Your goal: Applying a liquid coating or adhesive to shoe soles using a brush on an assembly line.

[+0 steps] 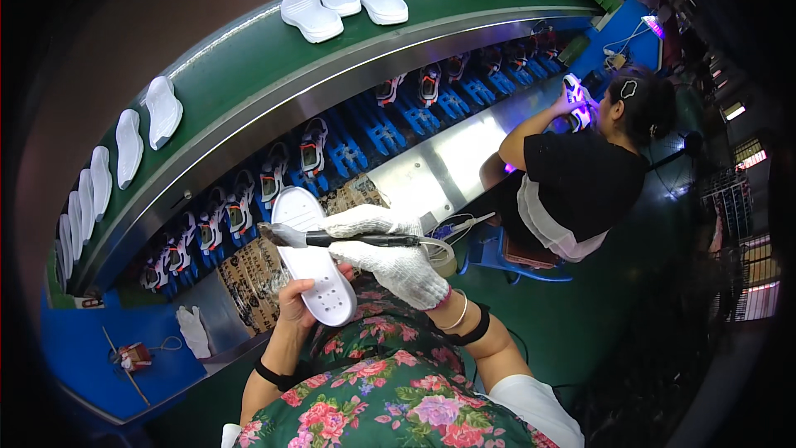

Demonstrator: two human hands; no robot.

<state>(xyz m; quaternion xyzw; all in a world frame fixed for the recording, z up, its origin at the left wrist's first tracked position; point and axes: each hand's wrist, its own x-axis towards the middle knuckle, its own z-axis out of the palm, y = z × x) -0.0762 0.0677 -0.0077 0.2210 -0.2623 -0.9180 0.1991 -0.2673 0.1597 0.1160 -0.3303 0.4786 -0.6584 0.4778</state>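
Observation:
My bare left hand is closed on the heel end of a white shoe sole, which has small holes in its lower part. In a white knitted glove, my right hand grips a black-handled brush. A pale tube runs from the handle's rear end. The brush's wide head lies across the middle of the sole; whether its bristles touch the surface I cannot tell. The glove hides part of the handle.
A green conveyor belt carries several white soles. Below it, shoe uppers sit on a lower line with blue holders. A co-worker sits at right, holding a shoe under violet light. A spare glove lies beside a blue board.

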